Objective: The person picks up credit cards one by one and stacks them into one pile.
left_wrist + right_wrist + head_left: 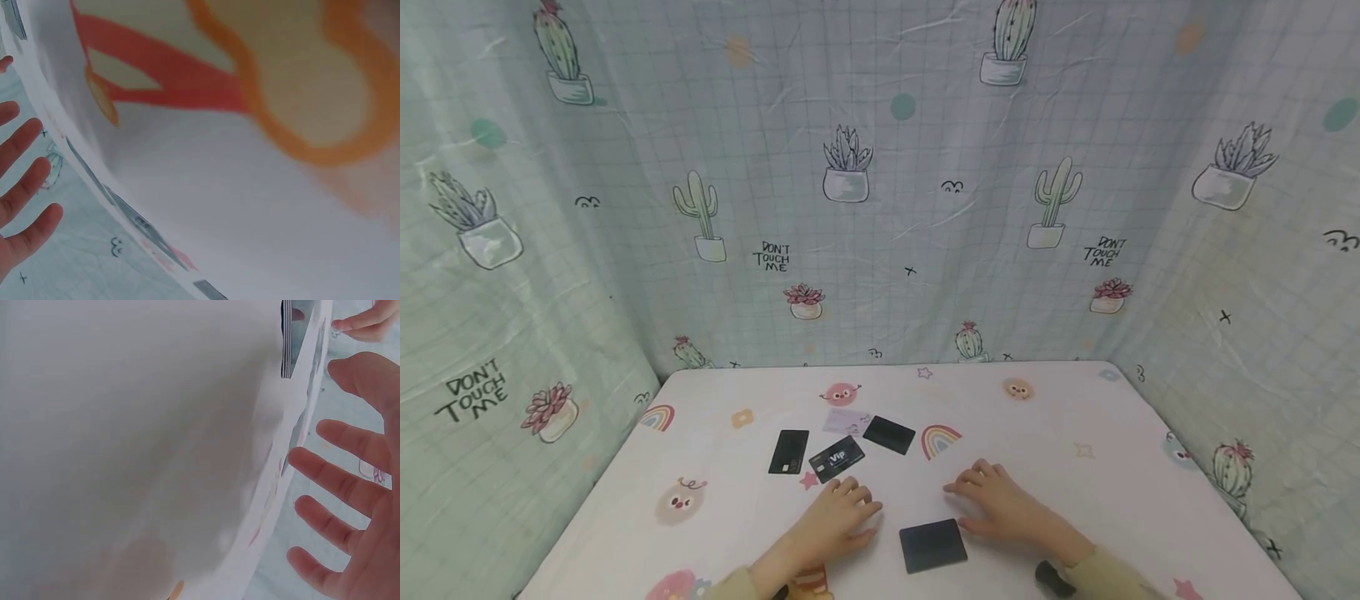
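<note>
We see the dark stack of cards (933, 546) lying flat on the printed surface (1037, 433), with our left hand (842, 517) to its left, fingers spread and slightly bent, and our right hand (1000, 504) at its right, fingers likewise spread, the thumb so near the stack's edge that we cannot tell whether they touch. Beyond the stack and to its left we find the black "Vip" card (837, 458), a plain black card (889, 435), a pale purple card (847, 422) and, farthest left, a black card with a chip (788, 452).
</note>
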`<state>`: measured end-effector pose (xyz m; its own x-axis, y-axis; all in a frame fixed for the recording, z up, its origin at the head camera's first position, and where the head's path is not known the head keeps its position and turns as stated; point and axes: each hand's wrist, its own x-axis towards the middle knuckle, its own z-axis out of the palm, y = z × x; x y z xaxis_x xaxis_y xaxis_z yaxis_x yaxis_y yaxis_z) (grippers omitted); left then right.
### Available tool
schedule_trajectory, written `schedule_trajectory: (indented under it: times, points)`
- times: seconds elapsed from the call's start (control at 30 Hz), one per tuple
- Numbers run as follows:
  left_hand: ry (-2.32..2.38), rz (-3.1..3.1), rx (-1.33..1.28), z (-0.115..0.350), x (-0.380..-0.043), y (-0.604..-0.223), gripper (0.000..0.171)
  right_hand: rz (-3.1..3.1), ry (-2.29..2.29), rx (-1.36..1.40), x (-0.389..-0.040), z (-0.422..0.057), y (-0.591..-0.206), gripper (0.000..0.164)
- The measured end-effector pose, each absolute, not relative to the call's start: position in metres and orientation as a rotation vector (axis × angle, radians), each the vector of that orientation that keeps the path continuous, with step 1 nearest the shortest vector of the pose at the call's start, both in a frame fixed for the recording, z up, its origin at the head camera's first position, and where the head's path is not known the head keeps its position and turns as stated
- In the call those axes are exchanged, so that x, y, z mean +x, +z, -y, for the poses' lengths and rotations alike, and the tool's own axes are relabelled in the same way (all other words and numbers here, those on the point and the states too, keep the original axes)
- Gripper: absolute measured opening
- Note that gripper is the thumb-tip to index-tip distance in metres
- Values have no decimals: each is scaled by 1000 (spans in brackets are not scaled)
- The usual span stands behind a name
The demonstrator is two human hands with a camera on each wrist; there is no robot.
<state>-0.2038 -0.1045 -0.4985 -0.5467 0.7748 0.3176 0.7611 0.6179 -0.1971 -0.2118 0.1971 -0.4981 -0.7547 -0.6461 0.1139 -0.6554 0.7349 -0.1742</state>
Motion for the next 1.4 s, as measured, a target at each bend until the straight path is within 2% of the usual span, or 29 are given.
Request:
schedule_trajectory:
  times: [0.57, 1.4]
  points:
    - [76, 2610, -1101, 131, -214, -499, 31, 2871, 276, 1122, -229, -170, -492, 42]
    - [182, 2443, -983, 161, -245, -512, 44, 2741, 28, 1279, -261, -113, -485, 38]
